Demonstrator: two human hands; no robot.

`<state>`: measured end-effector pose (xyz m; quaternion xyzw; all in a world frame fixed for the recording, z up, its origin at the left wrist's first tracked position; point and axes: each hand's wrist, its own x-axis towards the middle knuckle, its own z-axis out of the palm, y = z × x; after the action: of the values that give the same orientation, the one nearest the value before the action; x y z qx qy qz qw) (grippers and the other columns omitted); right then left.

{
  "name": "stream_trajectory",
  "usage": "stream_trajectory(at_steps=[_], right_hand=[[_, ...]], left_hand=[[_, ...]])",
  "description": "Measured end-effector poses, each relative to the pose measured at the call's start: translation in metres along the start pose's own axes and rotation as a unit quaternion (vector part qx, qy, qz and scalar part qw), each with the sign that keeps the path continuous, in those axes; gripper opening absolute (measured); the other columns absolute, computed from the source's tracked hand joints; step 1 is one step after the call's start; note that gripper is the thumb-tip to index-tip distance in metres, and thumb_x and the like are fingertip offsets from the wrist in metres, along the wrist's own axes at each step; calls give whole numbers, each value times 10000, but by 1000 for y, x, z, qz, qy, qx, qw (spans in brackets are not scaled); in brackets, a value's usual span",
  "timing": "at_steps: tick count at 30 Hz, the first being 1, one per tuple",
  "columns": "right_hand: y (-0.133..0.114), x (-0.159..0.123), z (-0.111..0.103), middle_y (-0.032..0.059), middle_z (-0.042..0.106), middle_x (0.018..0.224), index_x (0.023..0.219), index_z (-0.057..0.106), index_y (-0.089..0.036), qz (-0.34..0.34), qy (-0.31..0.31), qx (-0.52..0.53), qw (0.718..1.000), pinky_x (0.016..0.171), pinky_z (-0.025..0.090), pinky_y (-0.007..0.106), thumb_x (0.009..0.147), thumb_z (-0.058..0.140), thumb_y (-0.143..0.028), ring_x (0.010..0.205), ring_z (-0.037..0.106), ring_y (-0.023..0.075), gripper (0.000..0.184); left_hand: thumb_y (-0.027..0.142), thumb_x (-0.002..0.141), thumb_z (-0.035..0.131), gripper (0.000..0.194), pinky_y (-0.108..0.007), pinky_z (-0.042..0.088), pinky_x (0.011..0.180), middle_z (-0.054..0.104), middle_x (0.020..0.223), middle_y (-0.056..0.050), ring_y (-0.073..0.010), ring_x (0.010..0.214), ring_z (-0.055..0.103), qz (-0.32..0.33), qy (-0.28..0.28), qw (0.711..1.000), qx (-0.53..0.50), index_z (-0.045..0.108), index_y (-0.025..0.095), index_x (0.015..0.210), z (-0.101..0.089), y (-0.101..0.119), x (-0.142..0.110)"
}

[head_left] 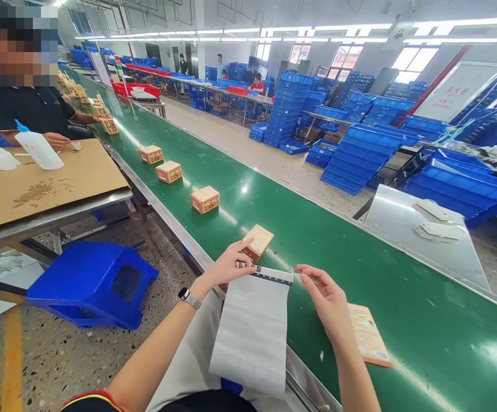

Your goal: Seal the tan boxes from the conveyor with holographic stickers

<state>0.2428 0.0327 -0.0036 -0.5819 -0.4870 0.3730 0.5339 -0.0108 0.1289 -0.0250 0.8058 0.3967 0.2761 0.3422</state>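
My left hand (231,263) grips the upper edge of a long white sheet of label backing paper (252,326), which hangs down over my lap. Small dark stickers (274,278) run in a row along that edge. The left index finger reaches onto a small orange-and-cream carton (258,242) on the green belt. Just right of the sheet, my right hand (323,292) has thumb and forefinger pinched together; whatever is at the fingertips is too small to name. Partly behind my right wrist, another carton (369,335) lies on the belt.
More cartons (205,199) stand spaced along the green conveyor belt (317,246). At left, a co-worker (20,109) touches a carton beside a cardboard-covered table (80,171) with a white squeeze bottle (40,150). A blue stool (89,280) stands below; blue crates (291,109) are stacked across the aisle.
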Motion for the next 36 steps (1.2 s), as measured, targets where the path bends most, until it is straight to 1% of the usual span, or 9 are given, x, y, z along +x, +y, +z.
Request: stream_trajectory(at_steps=[3, 5, 10, 13, 16, 26, 30, 34, 36], right_hand=[[2, 17, 5, 76, 719, 1091, 909, 710, -230, 35, 38, 56, 997, 948, 479, 403, 738, 758, -496, 1073, 627, 268, 320], [6, 32, 12, 63, 728, 1056, 881, 723, -226, 61, 56, 101, 991, 901, 500, 369, 698, 785, -496, 1048, 635, 254, 332], [25, 68, 42, 63, 744, 931, 778, 735, -204, 107, 75, 141, 981, 757, 547, 323, 603, 816, -477, 965, 662, 250, 335], [37, 78, 60, 65, 749, 884, 733, 714, -197, 125, 99, 155, 975, 720, 560, 323, 582, 803, -474, 923, 676, 252, 327], [46, 78, 68, 74, 757, 877, 738, 705, -190, 132, 118, 163, 971, 683, 568, 322, 595, 777, -479, 863, 691, 247, 331], [53, 68, 50, 91, 762, 908, 810, 705, -171, 136, 152, 97, 974, 683, 564, 336, 614, 718, -489, 814, 697, 248, 375], [51, 62, 44, 110, 752, 907, 827, 685, -166, 125, 172, 23, 977, 675, 537, 348, 648, 680, -491, 813, 686, 262, 371], [45, 53, 40, 119, 724, 906, 785, 641, -186, 92, 193, -78, 974, 748, 493, 373, 690, 660, -449, 838, 651, 269, 281], [42, 49, 39, 115, 709, 888, 842, 615, -188, 74, 201, -117, 970, 760, 478, 376, 719, 643, -442, 823, 642, 264, 284]], left_hand=[[377, 838, 705, 219, -486, 411, 1069, 428, 1541, -1, -311, 1304, 449, 6, -7, 1000, 20, 729, 211, 698, 11, 10, -3], [352, 834, 713, 227, -495, 420, 1041, 469, 1511, 9, -310, 1253, 474, 14, -12, 999, 35, 719, 212, 657, 17, 16, -6], [303, 830, 719, 221, -449, 420, 1043, 502, 1475, -15, -284, 1241, 474, 38, -13, 998, 52, 703, 200, 635, 29, 22, -8], [323, 835, 716, 244, -430, 446, 1019, 518, 1455, -16, -276, 1206, 490, 53, -17, 997, 61, 693, 194, 628, 34, 22, -9], [313, 831, 720, 231, -436, 456, 1007, 520, 1452, -3, -280, 1196, 492, 59, -31, 996, 65, 699, 196, 633, 37, 25, -10], [278, 823, 728, 198, -445, 443, 1028, 516, 1461, 8, -282, 1220, 488, 73, -63, 994, 57, 714, 199, 642, 47, 42, -10], [271, 813, 737, 180, -441, 448, 1017, 513, 1462, 22, -280, 1216, 485, 88, -62, 992, 63, 718, 204, 647, 56, 43, -11], [276, 818, 733, 182, -432, 450, 1012, 509, 1464, 29, -268, 1196, 494, 92, -69, 992, 60, 715, 207, 651, 62, 46, -12], [281, 815, 740, 186, -429, 450, 1009, 518, 1456, 29, -263, 1183, 503, 93, -76, 991, 53, 713, 208, 647, 64, 48, -13]])
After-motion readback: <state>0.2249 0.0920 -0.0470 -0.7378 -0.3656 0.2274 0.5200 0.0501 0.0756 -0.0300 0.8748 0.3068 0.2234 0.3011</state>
